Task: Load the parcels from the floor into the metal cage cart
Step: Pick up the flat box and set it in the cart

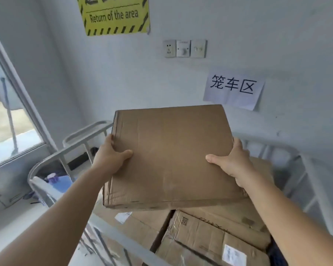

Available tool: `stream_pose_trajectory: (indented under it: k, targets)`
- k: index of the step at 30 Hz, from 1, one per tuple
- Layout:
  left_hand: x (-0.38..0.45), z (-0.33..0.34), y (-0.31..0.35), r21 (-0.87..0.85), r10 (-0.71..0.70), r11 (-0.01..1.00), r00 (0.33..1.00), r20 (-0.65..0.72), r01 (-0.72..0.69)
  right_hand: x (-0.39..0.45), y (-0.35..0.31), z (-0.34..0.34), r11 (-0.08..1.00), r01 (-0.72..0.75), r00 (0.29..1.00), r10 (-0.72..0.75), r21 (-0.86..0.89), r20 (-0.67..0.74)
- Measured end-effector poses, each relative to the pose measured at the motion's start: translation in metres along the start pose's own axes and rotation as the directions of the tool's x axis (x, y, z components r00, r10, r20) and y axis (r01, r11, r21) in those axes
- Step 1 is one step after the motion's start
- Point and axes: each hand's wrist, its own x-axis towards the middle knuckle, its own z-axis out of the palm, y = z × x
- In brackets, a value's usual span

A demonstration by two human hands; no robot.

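While held above the cart: box (pixel 169 156), gripped at both side edges.
Left hand (pixel 112 156) and right hand (pixel 233 164) clamp it, thumbs on top, fingers hidden beneath. Stacked parcels (pixel 210 233) fill the cart (pixel 52 156) below. Risk: set down crooked on that uneven stack, the box may tilt, slide off, or catch the rail.

The held cardboard box (pixel 169 156) is plain brown, as are the stacked parcels (pixel 210 233) below, which carry white labels. The cage cart (pixel 52 158) is pale grey metal. On the white wall hang a yellow sign (pixel 114 15) with black diagonal stripes and a white paper notice (pixel 233 91) with black characters.
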Motion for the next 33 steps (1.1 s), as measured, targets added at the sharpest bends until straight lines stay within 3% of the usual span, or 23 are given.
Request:
stream_pose_trajectory:
  k: [10, 15, 26, 33]
  targets:
    - [0.002, 0.169, -0.032, 0.177, -0.147, 0.98, 0.925, 0.352, 0.088, 0.024, 0.156, -0.031, 0.92, -0.362, 0.926, 0.374, -0.152, 0.059]
    - [-0.005, 0.215, -0.051, 0.194, -0.183, 0.975, 0.888, 0.422, 0.109, 0.025, 0.193, -0.034, 0.871, -0.418, 0.894, 0.445, -0.258, 0.053]
    - [-0.01, 0.223, -0.06, 0.166, -0.085, 0.986, 0.921, 0.379, 0.023, 0.008, 0.218, -0.024, 0.857, -0.443, 0.874, 0.479, -0.263, 0.089]
    - [-0.026, 0.21, -0.076, 0.168, -0.087, 0.986, 0.89, 0.448, 0.012, -0.035, 0.22, -0.032, 0.834, -0.492, 0.844, 0.527, -0.251, 0.099]
